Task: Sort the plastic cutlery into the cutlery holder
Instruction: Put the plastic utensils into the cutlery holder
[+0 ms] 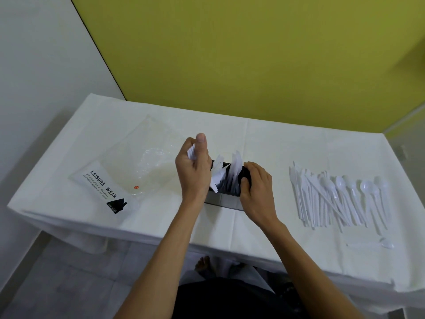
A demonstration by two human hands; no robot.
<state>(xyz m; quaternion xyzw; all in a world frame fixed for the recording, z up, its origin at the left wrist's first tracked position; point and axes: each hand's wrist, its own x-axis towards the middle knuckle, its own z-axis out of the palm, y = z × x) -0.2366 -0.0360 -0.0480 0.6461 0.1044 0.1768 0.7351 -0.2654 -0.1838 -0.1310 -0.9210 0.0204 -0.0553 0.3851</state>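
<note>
A dark cutlery holder (226,199) stands in the middle of the white table, with white plastic cutlery (233,173) sticking up out of it. My left hand (195,166) is at the holder's left side, closed around a bunch of white plastic pieces (191,153), thumb pointing up. My right hand (255,187) grips the holder's right end. A pile of loose white cutlery (338,199), knives and spoons, lies on the table to the right. One single spoon (381,244) lies apart near the front edge.
A clear plastic bag (128,166) with a printed "LEISURE WEAR" label lies flat at the left. The white tablecloth (264,139) covers the table, backed by a yellow-green wall. My bare foot (203,263) shows below the front edge.
</note>
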